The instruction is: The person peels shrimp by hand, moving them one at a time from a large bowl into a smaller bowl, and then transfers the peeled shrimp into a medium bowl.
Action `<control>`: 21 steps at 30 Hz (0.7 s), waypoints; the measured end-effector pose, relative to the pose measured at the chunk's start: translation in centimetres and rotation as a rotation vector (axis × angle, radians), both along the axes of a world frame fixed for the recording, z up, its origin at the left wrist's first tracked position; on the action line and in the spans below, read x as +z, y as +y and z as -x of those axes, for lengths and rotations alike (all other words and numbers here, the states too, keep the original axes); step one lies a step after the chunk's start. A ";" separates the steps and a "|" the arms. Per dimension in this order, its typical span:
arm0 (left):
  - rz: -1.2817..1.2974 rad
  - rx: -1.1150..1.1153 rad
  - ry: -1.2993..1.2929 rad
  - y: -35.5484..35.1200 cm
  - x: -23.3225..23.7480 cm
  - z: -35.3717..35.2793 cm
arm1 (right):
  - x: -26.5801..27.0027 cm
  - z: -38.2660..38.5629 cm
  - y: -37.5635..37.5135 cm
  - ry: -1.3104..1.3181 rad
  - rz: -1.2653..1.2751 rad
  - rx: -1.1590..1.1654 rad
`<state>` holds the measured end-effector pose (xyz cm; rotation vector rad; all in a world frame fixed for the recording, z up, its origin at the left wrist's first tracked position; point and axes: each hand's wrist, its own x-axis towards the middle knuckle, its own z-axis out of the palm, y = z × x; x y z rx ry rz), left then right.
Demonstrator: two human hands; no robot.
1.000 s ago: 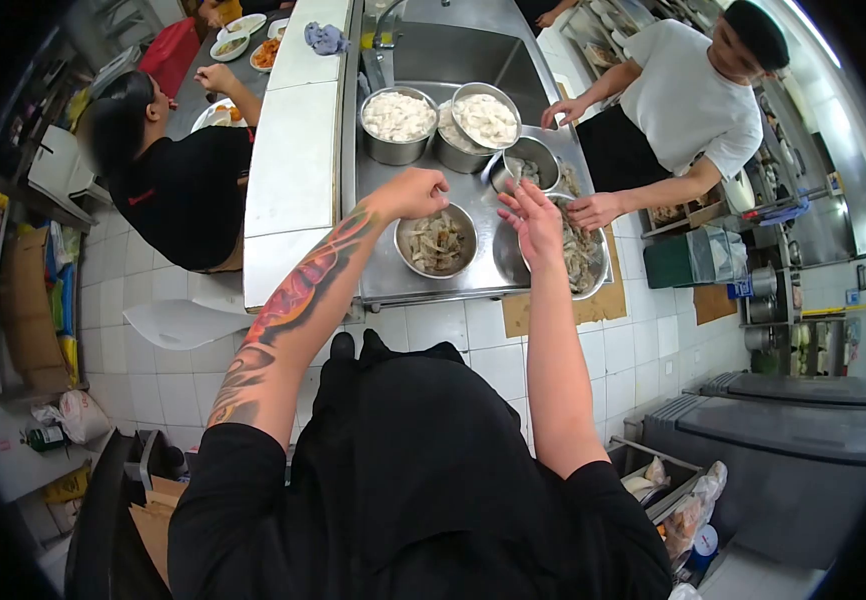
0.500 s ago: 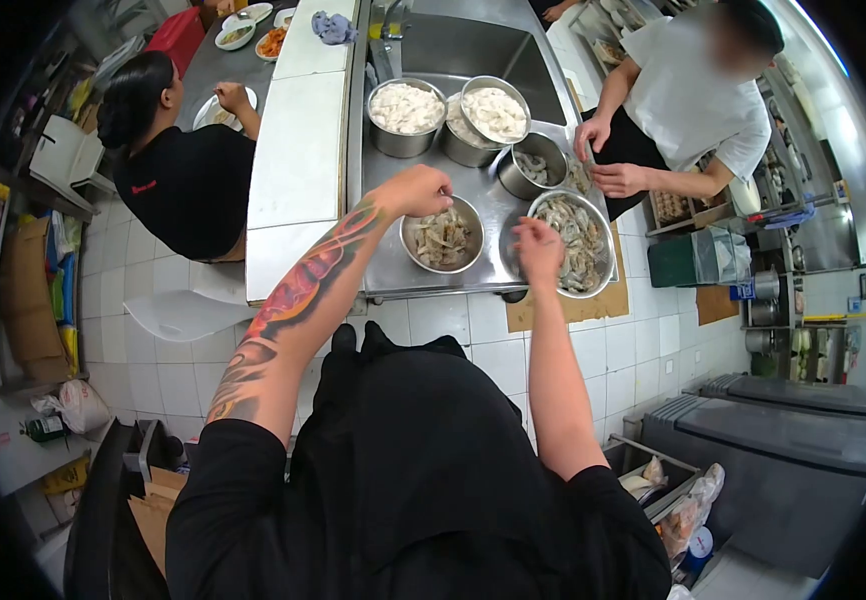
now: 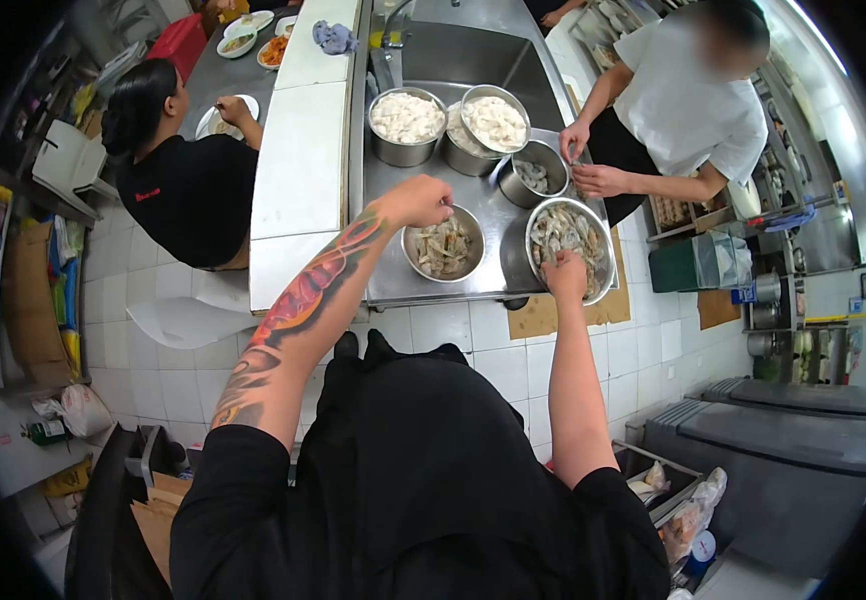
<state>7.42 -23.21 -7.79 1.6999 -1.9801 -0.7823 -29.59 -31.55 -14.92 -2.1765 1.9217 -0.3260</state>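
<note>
My left hand (image 3: 421, 202) is held over the upper left rim of a steel bowl (image 3: 410, 258). Its fingers are curled closed, and whatever they may hold is hidden. Greyish shrimp pieces (image 3: 445, 247), which look like heads and shells, lie in that bowl. To the right, my right hand (image 3: 566, 276) reaches into a larger steel bowl (image 3: 610, 262) full of raw shrimp (image 3: 565, 232). Its fingers are pinched together on a shrimp at the near left side of the pile.
Behind stand steel pots of pale peeled shrimp (image 3: 408, 118) (image 3: 495, 124) and a pot with some grey shrimp (image 3: 533, 178). A sink (image 3: 473, 65) lies beyond. A co-worker in white (image 3: 688, 95) handles something at the counter's right edge; another person (image 3: 188, 190) sits left of the tiled ledge (image 3: 300, 180).
My right hand has moved from above the larger bowl's left rim down into the shrimp, its fingers closing. My left hand stays by the smaller bowl, almost unmoved.
</note>
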 end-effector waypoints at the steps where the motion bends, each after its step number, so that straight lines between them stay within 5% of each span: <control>1: 0.006 -0.001 -0.007 -0.1 -0.1 0.0 | -0.2 0.4 -0.1 -0.019 -0.002 0.024; 11: 0.014 0.000 0.007 0.1 0.0 -0.1 | 1.5 2.2 -1.3 -0.020 -0.112 0.029; 16: 0.009 -0.030 -0.021 0.4 0.6 0.0 | 1.7 1.6 -2.6 -0.189 0.262 0.095; 21: 0.033 -0.035 -0.034 0.2 0.1 -0.2 | 3.4 -1.0 -2.7 -0.199 0.214 0.182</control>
